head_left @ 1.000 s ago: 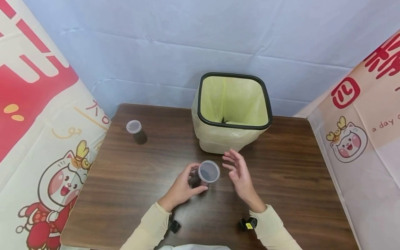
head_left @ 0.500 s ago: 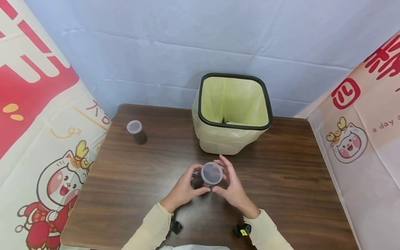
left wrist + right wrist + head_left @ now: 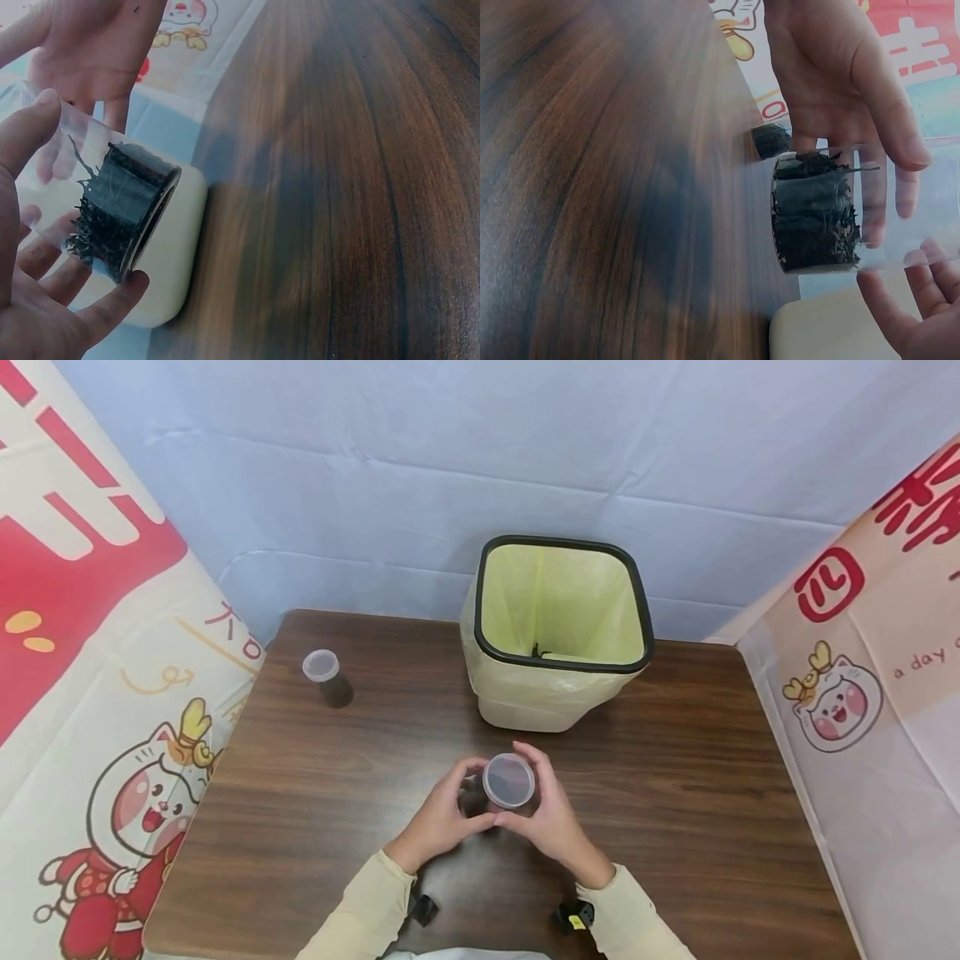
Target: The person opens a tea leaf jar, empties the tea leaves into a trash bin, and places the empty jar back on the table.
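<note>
A clear plastic jar [image 3: 509, 782] with a translucent lid sits between both hands, raised above the table. Dark, dry, leaf-like strips [image 3: 120, 199] fill its lower part. My left hand [image 3: 438, 822] grips the jar from the left, one fingertip near its base in the left wrist view. From the other side my right hand [image 3: 551, 818] holds it, fingers curled along the far wall. Both thumbs meet at the near side. In the right wrist view, the jar's dark contents [image 3: 817, 214] show plainly, while the right hand's thumb is out of sight.
A second lidded jar [image 3: 327, 677] with dark contents stands at the table's back left. A bin [image 3: 525, 693] with a black rim and yellowish liner stands behind the hands; something dark lies inside. Printed cloths surround the wooden table [image 3: 712, 810].
My right hand has come in from the right and closed around the jar. The jar has shifted slightly right and nearer, with the left hand still holding it.
</note>
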